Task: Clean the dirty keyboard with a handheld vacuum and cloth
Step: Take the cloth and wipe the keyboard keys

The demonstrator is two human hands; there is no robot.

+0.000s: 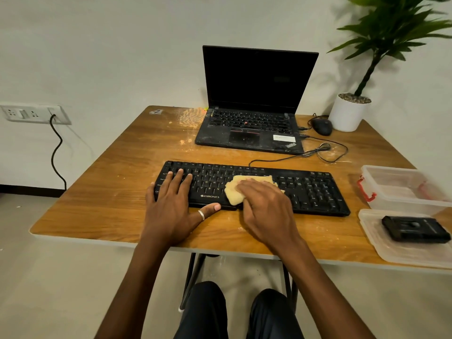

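A black keyboard (313,189) lies across the middle of the wooden table (117,192). My left hand (173,204) rests flat on the keyboard's left end, fingers straight over the keys and thumb along the front edge. My right hand (266,204) presses a yellow cloth (236,192) onto the keys near the keyboard's middle, fingers spread over it. A black handheld vacuum (415,228) lies on a clear plastic lid (381,250) at the right edge of the table.
Behind the keyboard an open black laptop (254,123) stands, dusty, with crumbs (192,116) to its left. A mouse (321,126), a potted plant (349,113) and a loose cable (325,152) sit back right. A clear plastic box (401,189) stands at the right.
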